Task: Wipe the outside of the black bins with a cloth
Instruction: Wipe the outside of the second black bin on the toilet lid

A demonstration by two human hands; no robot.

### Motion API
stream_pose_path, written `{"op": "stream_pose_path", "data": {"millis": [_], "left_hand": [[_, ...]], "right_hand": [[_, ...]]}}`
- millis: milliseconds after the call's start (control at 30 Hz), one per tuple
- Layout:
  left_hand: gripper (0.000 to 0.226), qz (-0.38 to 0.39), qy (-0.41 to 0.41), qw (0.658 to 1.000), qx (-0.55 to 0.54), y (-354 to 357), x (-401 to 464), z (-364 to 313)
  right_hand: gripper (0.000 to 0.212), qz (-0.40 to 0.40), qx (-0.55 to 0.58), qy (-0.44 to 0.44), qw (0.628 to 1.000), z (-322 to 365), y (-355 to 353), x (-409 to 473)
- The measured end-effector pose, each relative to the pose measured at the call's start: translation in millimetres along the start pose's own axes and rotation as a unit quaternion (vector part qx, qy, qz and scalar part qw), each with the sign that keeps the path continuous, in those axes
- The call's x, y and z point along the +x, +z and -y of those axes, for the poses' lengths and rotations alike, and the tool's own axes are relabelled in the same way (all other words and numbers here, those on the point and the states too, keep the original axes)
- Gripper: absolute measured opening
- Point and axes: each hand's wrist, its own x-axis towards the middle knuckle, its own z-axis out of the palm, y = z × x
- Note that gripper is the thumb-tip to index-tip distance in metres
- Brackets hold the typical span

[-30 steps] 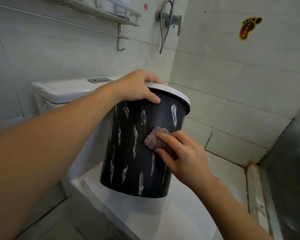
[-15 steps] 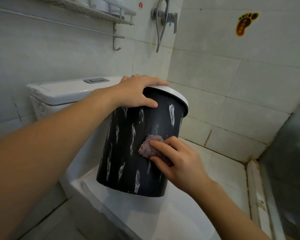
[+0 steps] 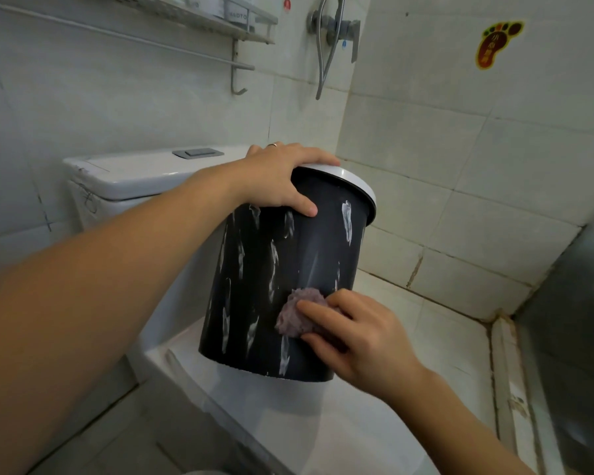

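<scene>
A black bin (image 3: 254,286) with white streaks and a white rim stands tilted on the closed toilet lid (image 3: 288,416). My left hand (image 3: 275,180) grips the bin's rim from above, thumb on the outer wall. My right hand (image 3: 354,337) presses a crumpled purple cloth (image 3: 297,315) against the lower part of the bin's side, fingers curled over the cloth. A smeared band runs up the wall above the cloth.
The white toilet tank (image 3: 134,176) sits just behind the bin. Tiled walls close in at the back and right. A metal shelf (image 3: 199,18) and a shower valve (image 3: 333,29) hang above. A dark panel (image 3: 576,337) stands at the right edge.
My right hand has slid the cloth down the bin's side, from mid-height toward the base. My left hand keeps its hold on the rim.
</scene>
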Motion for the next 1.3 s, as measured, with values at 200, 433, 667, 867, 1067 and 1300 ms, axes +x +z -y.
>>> {"op": "stream_pose_path", "data": {"millis": [200,433,667,867,1067,1300], "left_hand": [[0.074,-0.007,0.000,1.000,0.006,-0.4,-0.5,-1.9],[0.073,-0.002,-0.005,1.000,-0.005,-1.2,-2.0,-0.9],[0.074,-0.009,-0.003,1.000,0.003,-0.9,-3.5,-2.4],[0.073,-0.002,-0.003,1.000,0.000,-1.9,-3.4,-0.7],[0.072,-0.001,-0.007,1.000,-0.019,-2.5,-4.2,1.5],[0.074,-0.003,-0.007,1.000,-0.005,-1.8,-3.5,-0.3]], "right_hand": [[0.035,-0.066,-0.018,0.100,0.993,-10.4,-6.3,29.1],[0.030,0.033,0.016,-0.025,0.999,15.3,1.7,-19.4],[0.033,-0.048,-0.011,0.081,0.995,-0.5,-4.5,13.4],[0.034,0.002,0.009,0.039,0.999,13.4,-2.1,-6.7],[0.027,0.046,-0.009,-0.036,0.998,25.2,0.1,-19.6],[0.028,-0.004,-0.032,0.035,0.999,26.1,-3.9,9.6]]}}
